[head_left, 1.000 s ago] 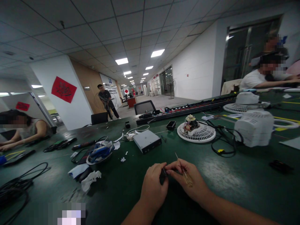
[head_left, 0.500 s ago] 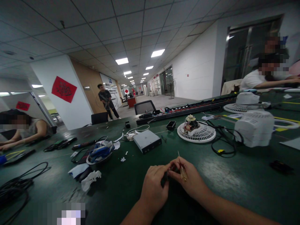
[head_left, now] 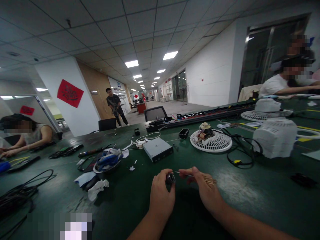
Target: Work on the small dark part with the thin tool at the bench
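My left hand [head_left: 161, 193] is closed around a small round dark part with a shiny rim [head_left: 171, 179]; its exact kind I cannot make out. In my right hand [head_left: 203, 186] lies a thin screwdriver [head_left: 209, 180] with a clear amber handle. Its slim shaft points left at the round part, with the tip close to the rim; I cannot tell if they touch. Both hands are above the green tabletop [head_left: 185, 220]. Beyond them sits a grey optical disc drive [head_left: 157, 149].
Right of the drive lie a white fan grille with a motor [head_left: 211, 140], a white housing [head_left: 275, 138] and black cable [head_left: 241, 156]. A bowl of blue cloth [head_left: 107, 163] and crumpled tissue [head_left: 97, 190] lie left. A black tray [head_left: 183, 133] stands behind. People sit at both sides.
My hands have moved apart. The screwdriver has swung from nearly upright to pointing left, and the round part in my left hand now shows.
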Action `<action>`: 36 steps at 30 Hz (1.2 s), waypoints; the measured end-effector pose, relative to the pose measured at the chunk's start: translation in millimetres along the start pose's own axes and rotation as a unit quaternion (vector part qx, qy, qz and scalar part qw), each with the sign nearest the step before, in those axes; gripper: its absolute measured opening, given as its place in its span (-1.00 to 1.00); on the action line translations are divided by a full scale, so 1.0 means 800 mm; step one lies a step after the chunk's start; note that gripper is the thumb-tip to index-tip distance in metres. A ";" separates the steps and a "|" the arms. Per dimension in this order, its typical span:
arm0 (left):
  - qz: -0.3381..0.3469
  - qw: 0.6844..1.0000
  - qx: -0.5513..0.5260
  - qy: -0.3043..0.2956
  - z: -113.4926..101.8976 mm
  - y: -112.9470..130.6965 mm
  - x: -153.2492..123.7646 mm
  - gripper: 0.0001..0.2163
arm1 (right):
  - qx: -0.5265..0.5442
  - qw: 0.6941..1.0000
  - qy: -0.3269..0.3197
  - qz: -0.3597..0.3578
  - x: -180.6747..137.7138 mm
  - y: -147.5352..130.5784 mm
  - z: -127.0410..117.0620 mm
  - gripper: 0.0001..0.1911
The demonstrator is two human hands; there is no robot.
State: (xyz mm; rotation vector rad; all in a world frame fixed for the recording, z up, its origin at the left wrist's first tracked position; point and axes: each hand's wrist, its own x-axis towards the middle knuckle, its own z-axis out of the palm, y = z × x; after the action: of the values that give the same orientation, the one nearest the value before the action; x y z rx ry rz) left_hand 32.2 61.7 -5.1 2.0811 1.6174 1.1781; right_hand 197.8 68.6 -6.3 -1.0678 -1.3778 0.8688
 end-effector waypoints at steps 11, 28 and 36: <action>0.052 0.998 -0.014 -0.025 0.003 -0.002 -0.001 -0.66 | 0.011 0.999 -0.039 0.017 0.003 0.003 0.004 -0.38; 0.066 0.998 0.011 -0.014 0.002 -0.002 0.005 -0.64 | -0.044 0.994 -0.101 -0.003 0.005 -0.011 0.004 -0.59; 0.074 0.997 0.004 -0.008 0.004 -0.005 0.008 -0.65 | 0.066 0.994 -0.087 0.026 0.007 -0.006 0.010 -0.81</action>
State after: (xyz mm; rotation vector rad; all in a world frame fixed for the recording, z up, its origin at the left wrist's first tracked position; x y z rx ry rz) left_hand 32.0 69.6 -7.0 2.2428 1.4838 1.2005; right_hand 189.9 73.3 -0.7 -0.9488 -1.4190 1.0973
